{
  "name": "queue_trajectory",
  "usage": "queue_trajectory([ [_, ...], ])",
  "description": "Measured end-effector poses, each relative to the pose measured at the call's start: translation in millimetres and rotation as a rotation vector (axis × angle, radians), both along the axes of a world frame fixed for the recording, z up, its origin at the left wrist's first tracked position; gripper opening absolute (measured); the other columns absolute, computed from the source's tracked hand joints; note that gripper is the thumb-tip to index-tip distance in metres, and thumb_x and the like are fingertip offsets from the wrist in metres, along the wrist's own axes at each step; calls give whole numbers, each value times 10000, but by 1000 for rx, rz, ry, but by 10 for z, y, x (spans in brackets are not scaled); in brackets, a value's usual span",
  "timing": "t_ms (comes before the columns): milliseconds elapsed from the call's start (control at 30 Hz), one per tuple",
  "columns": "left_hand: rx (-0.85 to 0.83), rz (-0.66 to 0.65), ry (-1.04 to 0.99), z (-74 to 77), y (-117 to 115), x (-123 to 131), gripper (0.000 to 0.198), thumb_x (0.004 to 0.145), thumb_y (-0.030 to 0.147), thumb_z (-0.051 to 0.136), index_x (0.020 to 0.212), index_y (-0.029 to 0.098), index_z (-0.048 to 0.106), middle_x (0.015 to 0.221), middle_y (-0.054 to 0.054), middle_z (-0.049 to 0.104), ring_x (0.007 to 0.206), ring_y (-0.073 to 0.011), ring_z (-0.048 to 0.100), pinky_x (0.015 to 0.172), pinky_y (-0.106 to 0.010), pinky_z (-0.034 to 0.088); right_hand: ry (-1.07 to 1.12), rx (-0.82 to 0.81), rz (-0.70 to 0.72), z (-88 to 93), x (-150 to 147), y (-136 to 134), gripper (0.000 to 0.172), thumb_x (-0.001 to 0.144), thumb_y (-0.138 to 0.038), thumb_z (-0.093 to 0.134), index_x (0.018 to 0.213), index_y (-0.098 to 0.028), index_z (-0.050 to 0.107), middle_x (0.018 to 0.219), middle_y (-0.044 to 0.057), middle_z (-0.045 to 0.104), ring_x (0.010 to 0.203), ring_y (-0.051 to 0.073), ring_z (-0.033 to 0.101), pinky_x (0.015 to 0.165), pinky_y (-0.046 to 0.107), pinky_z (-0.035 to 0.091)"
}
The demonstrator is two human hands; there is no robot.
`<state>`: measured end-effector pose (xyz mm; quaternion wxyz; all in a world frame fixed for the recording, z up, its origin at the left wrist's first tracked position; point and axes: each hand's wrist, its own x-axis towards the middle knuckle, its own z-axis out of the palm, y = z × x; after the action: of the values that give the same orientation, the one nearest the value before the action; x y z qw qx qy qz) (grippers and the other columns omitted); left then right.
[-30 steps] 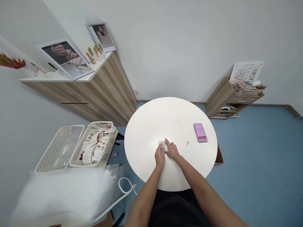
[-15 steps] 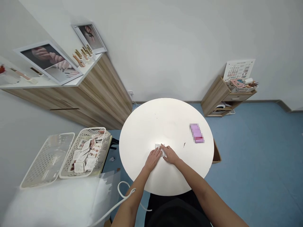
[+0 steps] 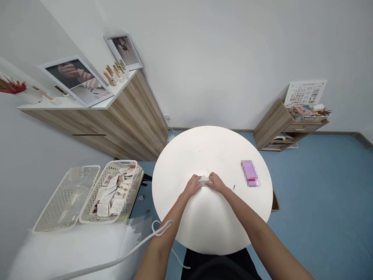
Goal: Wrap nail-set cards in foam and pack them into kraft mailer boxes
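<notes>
A small white piece, perhaps a little box or folded card, is held between my two hands over the round white table. My left hand grips its left end with fingers bent. On its right end are the closed fingers of my right hand. A pale peak shows at its top edge; the finer shape is too small to make out.
A blurred-out purple rectangular thing lies on the table at right. Left stand a white basket of cards and an empty-looking basket. A white cable crosses near my left arm. Wooden cabinets stand by the wall.
My hands were laid flat over the white piece on the table. Now they are apart at its two ends, gripping it upright. The view has shifted slightly.
</notes>
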<state>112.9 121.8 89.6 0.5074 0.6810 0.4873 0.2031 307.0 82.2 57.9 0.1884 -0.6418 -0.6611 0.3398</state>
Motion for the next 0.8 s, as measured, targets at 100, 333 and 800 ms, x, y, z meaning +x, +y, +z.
queue_trajectory([
  [100,86,96,79,-50,-2,122,499,717,157,585,1204,261,621,1215,-72,598,1037,-240,607,968,-378,469,-44,-82,-82,-24,-18,188,151,782,-314,685,708,-183,670,898,48,581,814,164,560,730,268,453],
  [333,309,16,263,-265,-458,200,636,807,152,486,1430,228,381,1577,-90,270,1461,-267,203,1181,-502,160,20,-228,-153,-106,-49,334,445,799,-464,590,477,-208,420,500,-51,408,538,111,425,529,241,313],
  [800,320,196,222,-180,-602,300,568,729,116,565,1271,289,556,1489,-50,440,1412,-266,338,1185,-512,187,-82,250,-158,-145,13,160,267,883,-488,443,817,-233,482,876,61,511,827,236,501,732,359,429],
])
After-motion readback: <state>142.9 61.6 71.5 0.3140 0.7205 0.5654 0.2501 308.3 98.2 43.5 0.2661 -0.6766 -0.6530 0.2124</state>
